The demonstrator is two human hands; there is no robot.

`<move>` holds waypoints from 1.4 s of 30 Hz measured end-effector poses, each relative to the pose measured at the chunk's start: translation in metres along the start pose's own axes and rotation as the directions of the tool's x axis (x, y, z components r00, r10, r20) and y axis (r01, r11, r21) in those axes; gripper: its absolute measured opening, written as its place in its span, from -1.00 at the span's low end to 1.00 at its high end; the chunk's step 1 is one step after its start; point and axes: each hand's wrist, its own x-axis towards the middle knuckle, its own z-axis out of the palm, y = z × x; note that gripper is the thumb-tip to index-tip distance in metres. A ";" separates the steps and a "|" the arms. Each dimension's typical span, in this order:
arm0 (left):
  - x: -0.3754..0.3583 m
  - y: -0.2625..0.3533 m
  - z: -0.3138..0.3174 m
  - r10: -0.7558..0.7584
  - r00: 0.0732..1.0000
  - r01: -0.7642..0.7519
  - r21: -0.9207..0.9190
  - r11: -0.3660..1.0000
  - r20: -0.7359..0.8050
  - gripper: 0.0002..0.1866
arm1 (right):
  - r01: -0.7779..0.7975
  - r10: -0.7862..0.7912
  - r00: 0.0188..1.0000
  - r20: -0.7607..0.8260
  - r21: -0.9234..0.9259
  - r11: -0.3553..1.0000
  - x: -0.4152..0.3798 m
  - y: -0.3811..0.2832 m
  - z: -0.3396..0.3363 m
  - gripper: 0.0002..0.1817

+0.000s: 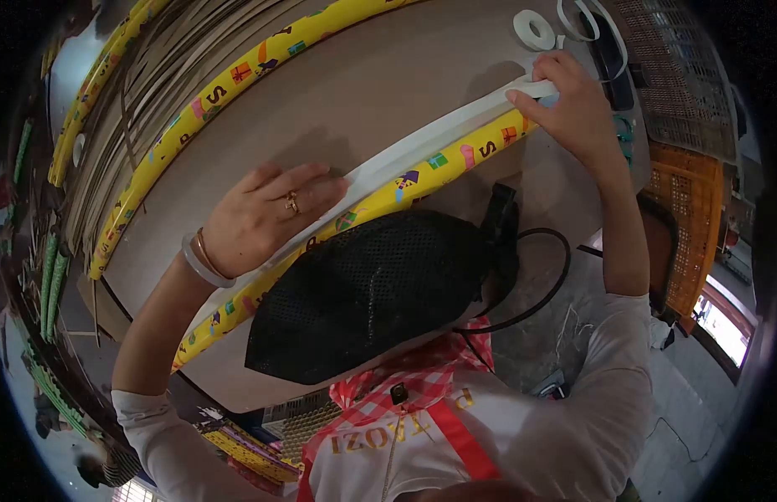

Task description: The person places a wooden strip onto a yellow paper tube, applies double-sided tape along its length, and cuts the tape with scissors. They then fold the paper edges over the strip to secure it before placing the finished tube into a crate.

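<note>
Across the table lies a roll of yellow wrapping paper (439,167) printed with gift boxes and letters, its long white edge strip (388,163) turned upward. My left hand (267,213), wearing a ring and bracelets, rests on the white strip with fingers stretched out and held nearly flat. At the far right end, my right hand (568,96) pinches the white strip and the roll's end between thumb and fingers. Black mesh fabric (368,293) with a cable overlaps the near side of the roll in this view.
Behind the hands is another yellow roll (238,75), with a stack of thin brown strips (167,63) beyond it. A white tape roll (535,32) sits at the back right, near teal-handled scissors (625,138). An orange plastic crate (694,226) stands at the right.
</note>
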 end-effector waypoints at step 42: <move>0.005 -0.002 0.000 0.077 0.996 -0.077 0.004 0.997 -0.039 -0.57 | 0.030 0.054 0.977 0.206 -0.381 0.924 0.019 -0.014 -0.007 -0.58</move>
